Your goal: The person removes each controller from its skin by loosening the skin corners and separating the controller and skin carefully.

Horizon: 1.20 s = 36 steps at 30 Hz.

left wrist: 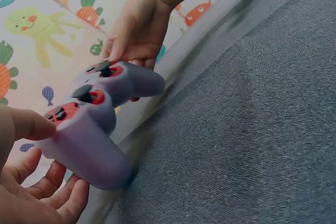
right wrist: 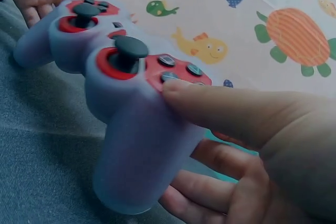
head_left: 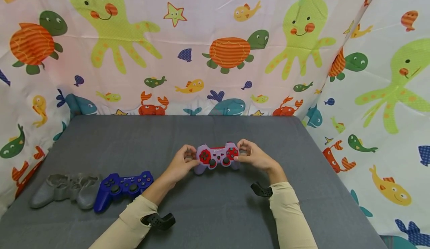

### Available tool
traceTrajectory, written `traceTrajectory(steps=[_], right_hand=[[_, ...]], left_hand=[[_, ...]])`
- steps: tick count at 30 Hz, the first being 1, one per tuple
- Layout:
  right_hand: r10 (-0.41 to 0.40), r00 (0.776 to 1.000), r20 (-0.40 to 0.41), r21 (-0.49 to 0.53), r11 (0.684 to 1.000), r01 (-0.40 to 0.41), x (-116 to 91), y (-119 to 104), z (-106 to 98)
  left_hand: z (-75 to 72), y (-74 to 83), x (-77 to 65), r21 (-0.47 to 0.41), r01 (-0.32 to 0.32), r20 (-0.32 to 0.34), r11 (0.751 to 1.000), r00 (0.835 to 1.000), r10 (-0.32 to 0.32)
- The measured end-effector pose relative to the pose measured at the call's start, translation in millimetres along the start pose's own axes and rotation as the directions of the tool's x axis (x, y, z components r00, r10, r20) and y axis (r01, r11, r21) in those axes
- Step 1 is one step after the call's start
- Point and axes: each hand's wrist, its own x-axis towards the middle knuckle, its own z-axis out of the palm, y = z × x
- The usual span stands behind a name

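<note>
A red game controller [head_left: 218, 152], dressed in a pale purple cover [head_left: 199, 169], is near the middle of the grey table [head_left: 221, 211], between the two hands, with its buttons and sticks facing up. Whether its underside touches the cloth there, I cannot tell. The left hand [head_left: 181, 163] grasps one end of this controller: in the left wrist view, the thumb lies on the top by the directional buttons [left wrist: 59, 114], and the fingers are bent below the covered handle. The right hand [head_left: 256, 155] grasps the other end in a similar way, the thumb at the edge of the red panel with the round buttons [right wrist: 167, 60], the fingers curled underneath. Both black sticks [right wrist: 131, 48] stand uncovered through the openings of the cover. Farther to the left on the table rests a blue controller [head_left: 122, 187], also face up and slightly turned, and just beside it lies a grey cover [head_left: 67, 189], which looks soft and hollow. The person wears cream sleeves [head_left: 290, 215], with a black strap [head_left: 262, 190] at each wrist. Behind the table hangs a white curtain [head_left: 188, 25] printed with octopuses, turtles, crabs and fishes.
</note>
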Motion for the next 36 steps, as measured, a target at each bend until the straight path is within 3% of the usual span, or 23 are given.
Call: traceTrajectory(steps=[10,15,19,22,26,30,33,36], right_hand=[[-0.044,0.997,0.064,0.004,0.999,0.043,-3,6,-2],[-0.017,0.993,0.116,0.024,1.000,0.014,-3,4,-3],[-0.023,0.978,0.207,-0.008,1.000,0.025,-2,1,-4],[-0.025,0.964,0.263,-0.023,0.999,0.032,-3,0,-5],[-0.022,0.947,0.319,-0.012,1.000,0.027,-4,1,-6],[-0.037,0.935,0.354,-0.004,0.999,0.040,-5,1,-6],[-0.068,0.930,0.361,-0.019,0.997,0.080,-4,0,-5],[-0.085,0.929,0.360,-0.047,0.993,0.109,-3,-2,-4]], left_hand=[[-2.3,-2.9,-4.9,0.109,-0.116,0.068,0.987,0.992,0.109],[-6.4,-1.6,-4.5,0.140,-0.122,0.104,0.983,0.989,0.108],[-8.1,0.3,-3.6,0.186,-0.118,0.179,0.975,0.980,0.085],[-8.0,1.1,-1.9,0.215,-0.152,0.271,0.965,0.958,0.090],[-7.7,1.9,1.2,0.158,-0.197,0.411,0.968,0.904,0.117],[-9.4,4.9,1.5,0.112,-0.166,0.495,0.980,0.864,0.090],[-11.2,8.2,0.5,0.121,-0.140,0.521,0.983,0.852,0.057],[-13.3,10.3,-0.1,0.137,-0.148,0.517,0.980,0.854,0.057]])
